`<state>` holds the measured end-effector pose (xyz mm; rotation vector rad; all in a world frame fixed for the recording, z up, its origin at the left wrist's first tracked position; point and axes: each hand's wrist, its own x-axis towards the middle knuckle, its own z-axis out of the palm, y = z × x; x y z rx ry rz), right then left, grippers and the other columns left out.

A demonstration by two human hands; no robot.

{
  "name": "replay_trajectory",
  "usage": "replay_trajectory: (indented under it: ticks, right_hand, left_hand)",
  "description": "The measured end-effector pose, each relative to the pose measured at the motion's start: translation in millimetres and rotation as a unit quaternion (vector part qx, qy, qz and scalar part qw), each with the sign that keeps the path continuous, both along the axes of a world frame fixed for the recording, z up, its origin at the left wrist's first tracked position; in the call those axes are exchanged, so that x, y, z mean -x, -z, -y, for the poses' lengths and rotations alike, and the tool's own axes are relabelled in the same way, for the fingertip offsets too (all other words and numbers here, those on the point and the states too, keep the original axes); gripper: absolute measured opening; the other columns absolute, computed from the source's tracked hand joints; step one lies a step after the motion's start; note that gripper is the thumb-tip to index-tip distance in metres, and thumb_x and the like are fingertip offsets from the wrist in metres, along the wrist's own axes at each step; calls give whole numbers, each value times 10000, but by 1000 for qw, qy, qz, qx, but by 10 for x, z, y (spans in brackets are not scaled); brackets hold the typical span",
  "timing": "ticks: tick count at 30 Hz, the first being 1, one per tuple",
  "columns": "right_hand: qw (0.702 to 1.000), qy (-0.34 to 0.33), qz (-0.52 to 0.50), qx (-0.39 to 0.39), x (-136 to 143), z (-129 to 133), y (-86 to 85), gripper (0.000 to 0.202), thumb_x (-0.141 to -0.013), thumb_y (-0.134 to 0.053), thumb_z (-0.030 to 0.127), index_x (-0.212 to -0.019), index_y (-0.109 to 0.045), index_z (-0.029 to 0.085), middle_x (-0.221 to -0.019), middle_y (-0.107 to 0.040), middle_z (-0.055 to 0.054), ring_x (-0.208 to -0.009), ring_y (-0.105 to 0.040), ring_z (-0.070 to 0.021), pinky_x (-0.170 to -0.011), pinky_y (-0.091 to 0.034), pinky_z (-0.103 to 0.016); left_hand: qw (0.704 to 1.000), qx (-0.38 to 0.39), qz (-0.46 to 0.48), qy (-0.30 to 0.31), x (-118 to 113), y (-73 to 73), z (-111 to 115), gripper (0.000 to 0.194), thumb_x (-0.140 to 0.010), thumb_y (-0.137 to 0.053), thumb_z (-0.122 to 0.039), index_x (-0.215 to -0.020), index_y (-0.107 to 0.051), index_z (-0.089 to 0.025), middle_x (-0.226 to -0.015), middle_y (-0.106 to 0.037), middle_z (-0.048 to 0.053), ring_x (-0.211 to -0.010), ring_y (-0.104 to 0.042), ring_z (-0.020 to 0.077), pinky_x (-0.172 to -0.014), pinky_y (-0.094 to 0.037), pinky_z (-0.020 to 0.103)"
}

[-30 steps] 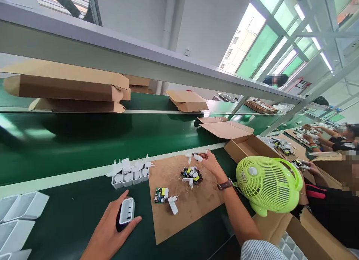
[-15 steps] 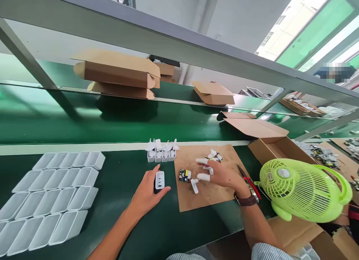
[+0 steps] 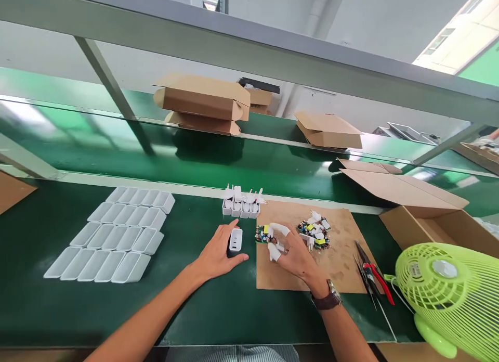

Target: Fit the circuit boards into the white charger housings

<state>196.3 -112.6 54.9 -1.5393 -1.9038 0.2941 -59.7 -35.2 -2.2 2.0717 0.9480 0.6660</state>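
Observation:
My left hand [image 3: 218, 253] rests on the dark green table, thumb and fingers spread around a white charger housing [image 3: 236, 240] with port slots on its end face. On the brown cardboard sheet [image 3: 335, 273], my right hand [image 3: 294, 250], with white finger covers, curls its thumb and fingers around a circuit board with a small white part [image 3: 263, 234]. More boards and white plug parts [image 3: 315, 231] lie to the right of that hand. Behind the left hand stands a row of white housings [image 3: 240, 208] with plug pieces on top.
Rows of white open housings [image 3: 113, 234] lie at the left. Pliers and tweezers [image 3: 374, 279] are right of the sheet, beside a green fan [image 3: 448, 289]. An open carton [image 3: 424, 227] stands behind the fan. A metal beam [image 3: 249, 50] crosses above.
The view has swung left. My right hand has moved left to the circuit board, and its fingers have closed in around it. My left hand stays beside the white housing.

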Motion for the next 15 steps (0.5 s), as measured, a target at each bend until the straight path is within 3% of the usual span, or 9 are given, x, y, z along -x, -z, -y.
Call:
replay_trajectory:
  ticks: [3, 6, 8, 13, 15]
  right_hand:
    - [996, -69, -49, -41, 95, -149, -57, 466, -926, -575, 193, -1381, -531, 284, -1308, -646, -91, -1142, -678, -241, -891, -638, -401]
    - [990, -100, -47, -90, 198, -256, -24, 512, -937, -594, 187, -1427, -497, 297, -1293, -658, -95, -1156, -676, -251, -941, -626, -448]
    - [987, -93, -42, -122, 260, -268, 27, 559, -937, -607, 182, -1466, -467, 296, -1286, -666, -105, -1168, -677, -268, -962, -620, -479]
    - [981, -83, -57, -168, 361, -126, 123, 647, -928, -638, 136, -1525, -432, 278, -1298, -667, -135, -1186, -677, -294, -980, -619, -496]
    - [980, -98, -49, -169, 383, -69, 138, 664, -926, -649, 125, -1538, -429, 260, -1302, -669, -147, -1209, -669, -307, -988, -618, -503]
  left_hand:
    - [999, 23, 28, 39, 62, -36, -56, 1004, -799, -834, -357, -1615, -258, -251, -1474, -536, 175, -1324, -565, 348, -1053, -536, 512]
    - [995, 79, 35, 45, 105, -45, -114, 979, -794, -836, -331, -1602, -288, -265, -1391, -612, 138, -1027, -693, 264, -878, -610, 441]
    - [994, 91, 43, 32, 110, -28, -123, 930, -808, -827, -328, -1584, -318, -278, -1324, -660, 106, -893, -698, 222, -822, -619, 421]
    - [996, -30, 86, 21, 89, 0, -56, 879, -857, -787, -251, -1588, -303, -304, -1401, -633, 118, -1283, -597, 300, -1073, -529, 523]
    - [993, -65, 89, 28, 88, -17, -33, 802, -883, -763, -244, -1568, -348, -295, -1451, -596, 140, -1341, -549, 312, -1101, -506, 539]
